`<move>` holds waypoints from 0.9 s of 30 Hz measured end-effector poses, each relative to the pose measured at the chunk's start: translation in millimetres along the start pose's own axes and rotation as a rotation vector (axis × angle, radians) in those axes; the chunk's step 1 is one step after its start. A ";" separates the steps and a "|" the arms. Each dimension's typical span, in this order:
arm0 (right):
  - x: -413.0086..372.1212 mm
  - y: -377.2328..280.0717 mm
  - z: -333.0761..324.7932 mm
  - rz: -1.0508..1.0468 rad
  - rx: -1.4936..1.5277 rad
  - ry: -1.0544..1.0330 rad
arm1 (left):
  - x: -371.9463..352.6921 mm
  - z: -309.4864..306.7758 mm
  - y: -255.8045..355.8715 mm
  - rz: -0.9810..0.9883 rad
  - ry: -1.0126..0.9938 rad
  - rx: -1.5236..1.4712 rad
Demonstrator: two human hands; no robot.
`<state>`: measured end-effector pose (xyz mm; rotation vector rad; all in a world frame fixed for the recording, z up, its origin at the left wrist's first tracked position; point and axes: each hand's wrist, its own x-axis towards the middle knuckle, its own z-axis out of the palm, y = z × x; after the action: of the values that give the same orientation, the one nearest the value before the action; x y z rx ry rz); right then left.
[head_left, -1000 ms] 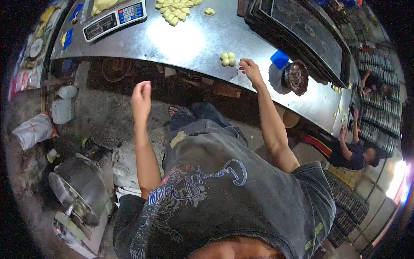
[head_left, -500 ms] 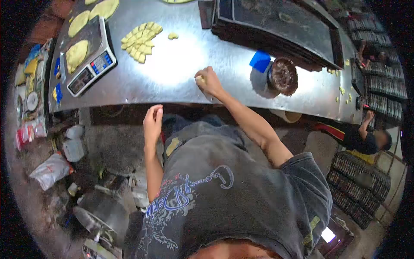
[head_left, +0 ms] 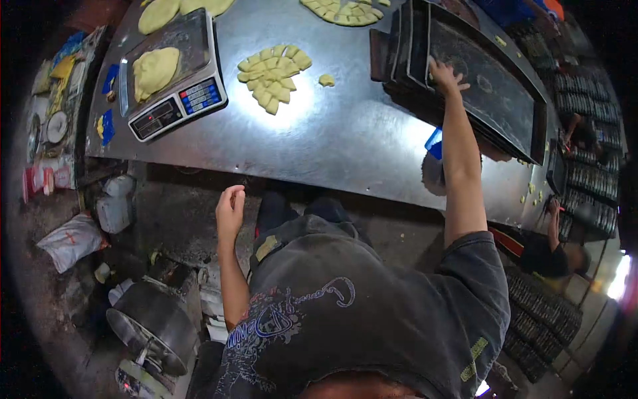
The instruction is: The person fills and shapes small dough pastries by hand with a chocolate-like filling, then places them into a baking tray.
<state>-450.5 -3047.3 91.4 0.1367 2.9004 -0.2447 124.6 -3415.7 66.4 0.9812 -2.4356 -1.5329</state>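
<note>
My right hand (head_left: pixel 449 77) reaches over the near left corner of the top dark tray (head_left: pixel 488 83), its fingers spread; whether a bit of dough lies under them is hidden. My left hand (head_left: pixel 230 207) hangs in front of the table edge with its fingers loosely bent and nothing in it. Cut dough pieces (head_left: pixel 272 74) lie in a cluster on the metal table (head_left: pixel 319 133), with one small piece (head_left: pixel 326 80) to their right. A slab of dough (head_left: pixel 155 72) rests on the scale (head_left: pixel 178 106). Under my right forearm a blue scraper (head_left: pixel 434 142) partly shows.
Flat dough sheets (head_left: pixel 159 14) and a scored dough round (head_left: pixel 344 10) lie at the far side. Small scraps (head_left: pixel 531 189) are at the right end. A co-worker (head_left: pixel 555 256) is at the right. A steel mixer bowl (head_left: pixel 151 326) stands at the lower left.
My right hand has moved from the table's front area up and right to the tray, and its fingers have opened. The whole view has shifted, while my left hand stays low by the edge.
</note>
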 end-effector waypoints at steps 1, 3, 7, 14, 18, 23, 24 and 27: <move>-9.2 -10.1 2.7 -0.025 0.023 0.126 | 2.0 -11.6 -5.9 -0.039 0.024 0.032; -25.0 -33.6 7.1 -0.135 0.029 0.406 | 9.9 -29.9 -33.7 -0.061 0.026 0.030; -74.1 -119.9 33.1 -0.650 0.322 0.528 | 30.6 -62.1 -52.1 -0.038 0.020 0.025; -104.8 -232.9 195.0 -1.030 0.323 0.093 | 51.2 -107.4 -40.4 -0.031 0.104 -0.047; -134.6 -252.0 202.7 -0.723 0.321 0.151 | 41.1 -126.7 -47.0 -0.102 0.115 0.016; -149.4 -210.9 171.6 -0.434 0.535 -0.015 | 52.6 -123.4 -62.6 -0.037 0.067 -0.051; -166.7 -201.0 158.1 -0.294 0.646 -0.092 | 60.5 -119.8 -63.6 -0.020 0.047 -0.086; -204.7 -167.7 147.3 -0.066 1.156 -0.345 | 87.7 -98.1 -31.2 0.003 -0.051 -0.194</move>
<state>-238.7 -3252.8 23.4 0.1545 2.0722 -1.7020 109.9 -3550.1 66.7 0.9127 -2.2648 -1.7740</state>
